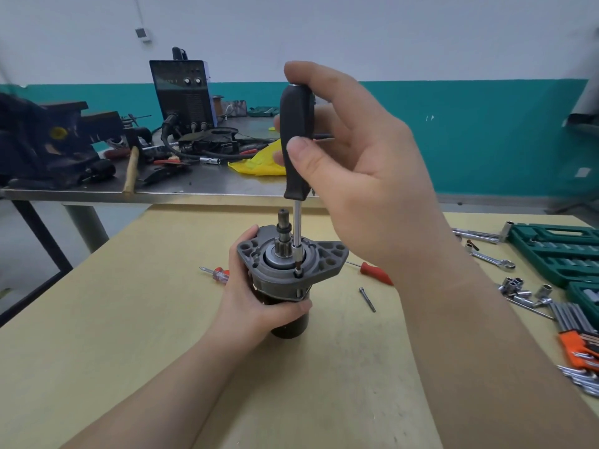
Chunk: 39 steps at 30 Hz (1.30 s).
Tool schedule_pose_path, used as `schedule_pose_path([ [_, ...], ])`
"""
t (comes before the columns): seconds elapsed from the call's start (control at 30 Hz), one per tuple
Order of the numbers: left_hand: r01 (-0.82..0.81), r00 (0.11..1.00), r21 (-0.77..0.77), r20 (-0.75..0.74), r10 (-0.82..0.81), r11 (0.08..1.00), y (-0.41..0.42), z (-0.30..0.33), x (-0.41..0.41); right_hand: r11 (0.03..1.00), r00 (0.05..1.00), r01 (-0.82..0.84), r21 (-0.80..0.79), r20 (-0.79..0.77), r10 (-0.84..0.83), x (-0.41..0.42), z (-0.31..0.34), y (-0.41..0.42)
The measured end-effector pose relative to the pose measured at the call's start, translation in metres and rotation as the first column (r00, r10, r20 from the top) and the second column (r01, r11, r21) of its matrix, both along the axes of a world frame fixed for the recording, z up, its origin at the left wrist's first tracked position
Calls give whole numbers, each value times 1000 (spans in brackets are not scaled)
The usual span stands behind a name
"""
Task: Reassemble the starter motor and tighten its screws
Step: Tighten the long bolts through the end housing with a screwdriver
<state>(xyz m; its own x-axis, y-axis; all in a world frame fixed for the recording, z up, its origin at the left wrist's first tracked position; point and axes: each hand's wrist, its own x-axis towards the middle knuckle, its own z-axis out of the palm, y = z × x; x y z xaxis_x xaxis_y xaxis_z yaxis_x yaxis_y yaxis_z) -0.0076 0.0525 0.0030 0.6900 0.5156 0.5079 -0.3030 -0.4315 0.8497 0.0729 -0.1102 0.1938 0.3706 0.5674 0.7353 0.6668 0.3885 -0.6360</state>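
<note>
The starter motor (327, 260) stands upright on the wooden table (129, 319), grey flange on top, pinion shaft pointing up. My left hand (249, 299) grips its black body from the left. My right hand (350, 157) holds the black-handled screwdriver (295, 147) vertically, thumb and fingers round the handle. Its tip sits in a screw (297, 272) at the front of the flange. A loose long bolt (367, 299) lies on the table to the right of the motor.
Two red-handled screwdrivers (376, 273) (217, 273) lie either side of the motor. Green socket cases (557, 251), loose sockets (518, 288), a wrench (492, 259) and hex keys (580, 345) fill the right edge. Behind stands a metal bench (194, 186) with a welder (183, 92), vise and hammer.
</note>
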Motion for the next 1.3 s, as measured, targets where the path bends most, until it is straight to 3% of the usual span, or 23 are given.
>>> schedule_pose_path([
  [0.23, 29, 1000, 17, -2, -29, 999, -3, 2, -2, 991, 991, 129, 42, 19, -130, -3, -1, 2],
  [0.43, 79, 996, 14, -30, -78, 997, -3, 3, -3, 998, 992, 4, 69, -129, 5, -1, -2, 4],
  [0.67, 74, 997, -19, -6, -74, 997, -2, 4, -2, 991, 995, 81, 106, -68, -74, -2, -3, 8],
  [0.9, 69, 998, -10, -1, -69, 998, -4, 2, -2, 993, 987, -24, 111, -152, 41, 1, -4, 6],
  [1.07, 63, 998, -4, 17, -63, 998, -6, 3, -2, 992, 996, 48, 114, -78, -40, -3, -3, 7],
  [1.3, 60, 998, -8, 3, -60, 998, -5, 2, -1, 993, 977, -62, 97, -197, 80, -1, -3, 6],
])
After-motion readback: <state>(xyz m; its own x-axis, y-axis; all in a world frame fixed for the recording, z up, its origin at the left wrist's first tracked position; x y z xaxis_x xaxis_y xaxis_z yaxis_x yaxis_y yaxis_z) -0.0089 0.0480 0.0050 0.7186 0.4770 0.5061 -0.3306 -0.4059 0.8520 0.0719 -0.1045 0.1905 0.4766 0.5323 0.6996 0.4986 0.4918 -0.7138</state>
